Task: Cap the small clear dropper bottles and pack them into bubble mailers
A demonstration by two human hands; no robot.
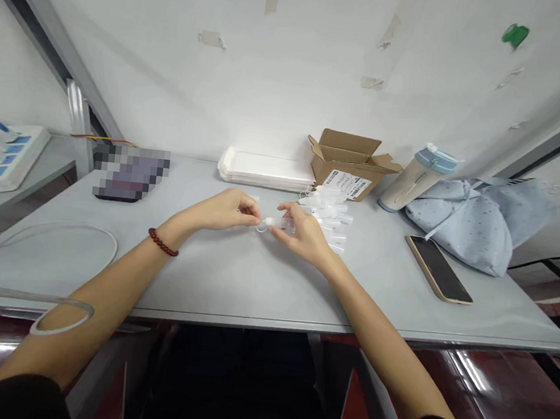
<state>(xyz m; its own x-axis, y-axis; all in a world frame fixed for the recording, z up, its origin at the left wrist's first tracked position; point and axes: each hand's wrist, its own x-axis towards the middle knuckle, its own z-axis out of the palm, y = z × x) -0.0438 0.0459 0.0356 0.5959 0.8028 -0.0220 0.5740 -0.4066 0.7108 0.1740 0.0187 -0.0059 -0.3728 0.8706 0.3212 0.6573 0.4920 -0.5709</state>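
Both hands meet over the middle of the grey table (233, 278). My left hand (227, 209) pinches one end of a small clear plastic tube (272, 222), fingers closed. My right hand (302, 233) grips the tube's other end, fingers curled around it. A small ring or cap hangs under the tube between the two hands. Just behind my right hand lies a pile of similar clear tubes (331, 209). A red bead bracelet (162, 242) sits on my left wrist.
A stack of white trays (264, 169) and an open cardboard box (349, 165) stand at the back. A bottle (416, 178), a pale blue cloth bag (474, 220) and a phone (438, 269) lie to the right. A white cable (47, 233) loops on the left.
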